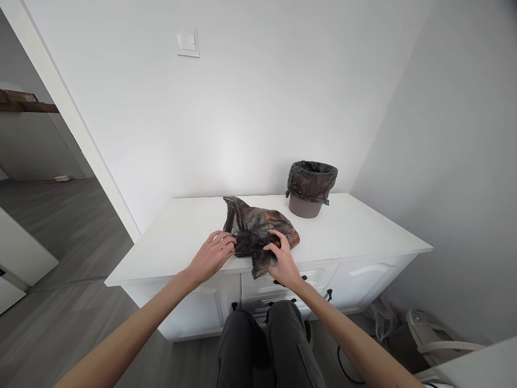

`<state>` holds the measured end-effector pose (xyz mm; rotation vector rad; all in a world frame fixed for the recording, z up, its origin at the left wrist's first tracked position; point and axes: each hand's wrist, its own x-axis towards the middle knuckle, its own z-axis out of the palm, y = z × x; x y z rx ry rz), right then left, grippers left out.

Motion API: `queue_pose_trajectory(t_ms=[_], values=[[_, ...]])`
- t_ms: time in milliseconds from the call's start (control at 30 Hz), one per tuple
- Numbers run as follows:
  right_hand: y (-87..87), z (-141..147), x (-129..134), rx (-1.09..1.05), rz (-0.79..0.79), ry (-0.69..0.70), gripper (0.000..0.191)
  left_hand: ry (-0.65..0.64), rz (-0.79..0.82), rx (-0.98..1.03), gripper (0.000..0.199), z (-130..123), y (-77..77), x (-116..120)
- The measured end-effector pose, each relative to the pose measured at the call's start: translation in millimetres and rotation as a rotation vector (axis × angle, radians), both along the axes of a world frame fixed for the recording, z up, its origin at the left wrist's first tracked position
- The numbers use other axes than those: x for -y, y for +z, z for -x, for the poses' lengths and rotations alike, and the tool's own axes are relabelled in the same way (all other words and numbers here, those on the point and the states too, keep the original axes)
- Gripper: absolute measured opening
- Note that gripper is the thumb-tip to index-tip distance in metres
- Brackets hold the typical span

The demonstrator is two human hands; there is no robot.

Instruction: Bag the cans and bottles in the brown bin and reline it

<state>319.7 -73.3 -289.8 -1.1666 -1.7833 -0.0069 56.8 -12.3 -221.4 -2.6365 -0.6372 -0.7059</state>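
Observation:
A dark, thin plastic bag (pixel 258 218) lies on the white cabinet top (pixel 355 231), with orange and reddish contents showing through it. Its front part hangs over the cabinet's front edge. At the bag's left front side, my left hand (pixel 214 252) has its fingertips closed on the crumpled plastic. My right hand (pixel 283 261) pinches the bag near its front right, thumb and forefinger curved around the plastic. Behind and to the right of the bag stands a small brown bin (pixel 305 207), lined with a dark bag folded over its rim.
Drawers and doors with black handles (pixel 329 294) form the cabinet front, close to my knees. A white wall with a light switch (pixel 187 42) rises behind. On the floor at the lower right are a clear plastic bag (pixel 382 318) and a grey-beige appliance (pixel 430 328).

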Motion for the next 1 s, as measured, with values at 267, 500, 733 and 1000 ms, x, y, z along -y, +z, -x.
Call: queue_pose_trajectory(t_ms=[267, 500, 733, 1000], values=[[5.8, -5.3, 26.8, 0.171, -0.024, 0.086, 0.030, 0.059, 0.139, -0.145, 0.028, 31.9, -0.7, 9.3], [6.7, -23.7, 31.7, 0.192, -0.048, 0.007, 0.056, 0.311, 0.029, -0.052, 0.038, 11.1, 1.8, 10.4], [1.0, -69.7, -3.6, 0.006, 0.027, -0.264, 0.052, 0.450, 0.056, 0.039, 0.031, -27.4, -10.3, -16.4], [-27.0, -103.6, -48.4, -0.345, 0.365, -0.325, 0.079, 0.549, 0.147, -0.012, 0.032, -34.6, -11.1, -37.2]])
